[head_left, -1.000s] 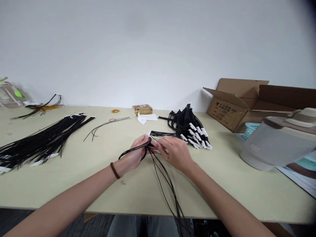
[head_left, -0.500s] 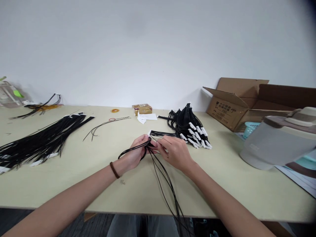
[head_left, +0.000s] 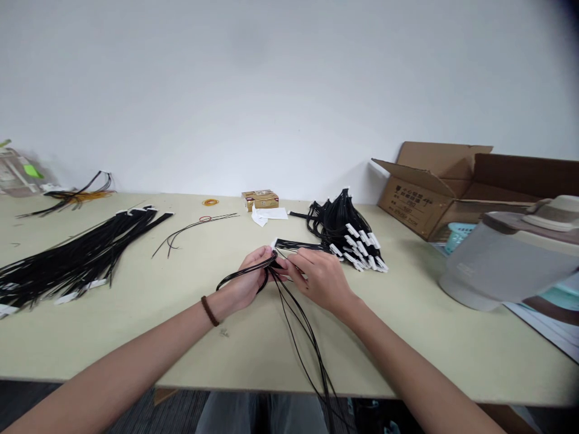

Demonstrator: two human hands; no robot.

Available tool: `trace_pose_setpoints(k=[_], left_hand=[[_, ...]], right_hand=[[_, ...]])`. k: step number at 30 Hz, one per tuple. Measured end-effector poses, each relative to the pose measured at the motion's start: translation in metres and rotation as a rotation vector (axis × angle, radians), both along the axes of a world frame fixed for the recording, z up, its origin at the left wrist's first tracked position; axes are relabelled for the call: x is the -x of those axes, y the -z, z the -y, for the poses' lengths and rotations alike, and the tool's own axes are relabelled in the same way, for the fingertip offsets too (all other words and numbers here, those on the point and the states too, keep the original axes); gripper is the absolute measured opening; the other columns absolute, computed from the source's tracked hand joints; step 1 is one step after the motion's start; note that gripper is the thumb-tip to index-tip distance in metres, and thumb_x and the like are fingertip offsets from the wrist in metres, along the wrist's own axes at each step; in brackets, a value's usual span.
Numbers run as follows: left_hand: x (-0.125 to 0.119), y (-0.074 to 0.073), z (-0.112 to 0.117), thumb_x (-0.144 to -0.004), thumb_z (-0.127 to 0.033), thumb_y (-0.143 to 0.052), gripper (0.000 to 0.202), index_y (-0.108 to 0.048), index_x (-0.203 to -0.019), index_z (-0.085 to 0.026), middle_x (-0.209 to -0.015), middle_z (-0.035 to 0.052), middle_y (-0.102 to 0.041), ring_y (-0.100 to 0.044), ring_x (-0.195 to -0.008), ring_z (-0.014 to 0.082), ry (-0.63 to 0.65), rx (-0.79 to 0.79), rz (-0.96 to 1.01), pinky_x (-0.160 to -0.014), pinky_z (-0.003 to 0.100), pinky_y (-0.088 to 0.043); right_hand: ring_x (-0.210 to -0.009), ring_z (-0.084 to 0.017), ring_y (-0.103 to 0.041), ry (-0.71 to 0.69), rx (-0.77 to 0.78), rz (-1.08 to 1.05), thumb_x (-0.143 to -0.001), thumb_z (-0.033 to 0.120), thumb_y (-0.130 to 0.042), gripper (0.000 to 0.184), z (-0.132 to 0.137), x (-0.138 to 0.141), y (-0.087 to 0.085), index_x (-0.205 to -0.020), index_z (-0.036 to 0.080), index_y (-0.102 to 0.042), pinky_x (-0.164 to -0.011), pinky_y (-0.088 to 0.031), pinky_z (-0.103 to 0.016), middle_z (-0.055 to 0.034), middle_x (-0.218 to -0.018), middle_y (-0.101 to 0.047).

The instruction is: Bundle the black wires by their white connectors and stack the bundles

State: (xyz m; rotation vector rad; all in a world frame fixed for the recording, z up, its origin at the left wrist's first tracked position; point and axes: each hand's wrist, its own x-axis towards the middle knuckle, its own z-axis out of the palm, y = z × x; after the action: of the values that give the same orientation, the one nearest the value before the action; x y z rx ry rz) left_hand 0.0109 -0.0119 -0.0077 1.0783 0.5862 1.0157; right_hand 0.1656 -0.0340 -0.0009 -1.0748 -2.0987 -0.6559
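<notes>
My left hand (head_left: 250, 281) is closed around a looped bundle of black cables (head_left: 312, 337), whose loose ends trail down over the table's front edge. At its fingertips shows a small white connector (head_left: 274, 243). My right hand (head_left: 319, 277) pinches at the same bundle from the right; a thin black wire runs up to its fingers. Just behind this hand lies a heap of black cables with white connectors (head_left: 346, 223). Exactly what the right fingertips grip is partly hidden.
A pile of black cables (head_left: 90, 259) lies on the left of the table (head_left: 113, 343). Loose wires (head_left: 185, 229), a yellow ring of bands (head_left: 210, 202) and a small box (head_left: 261, 199) lie farther back. An open cardboard box (head_left: 416, 199) and a large grey jug (head_left: 497, 265) stand at the right.
</notes>
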Motion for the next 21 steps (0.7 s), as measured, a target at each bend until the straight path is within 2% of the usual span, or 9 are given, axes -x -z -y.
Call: trace_pose_setpoints(k=[21], left_hand=[[0.0002,0.0002,-0.0008,-0.079,-0.036,-0.055,0.023,-0.054,-0.072,-0.014,-0.073,0.0036,-0.063,-0.057,-0.063,0.0118,-0.008,0.004,0.023,-0.064,0.027,-0.044]], right_hand=[[-0.051,-0.008,-0.035,-0.010,-0.008,0.006,-0.085,0.021,-0.041,0.027,-0.0003,-0.0002,0.0002,-0.060,0.017,-0.048,-0.052,-0.022,-0.023,0.0027,-0.056,-0.046]])
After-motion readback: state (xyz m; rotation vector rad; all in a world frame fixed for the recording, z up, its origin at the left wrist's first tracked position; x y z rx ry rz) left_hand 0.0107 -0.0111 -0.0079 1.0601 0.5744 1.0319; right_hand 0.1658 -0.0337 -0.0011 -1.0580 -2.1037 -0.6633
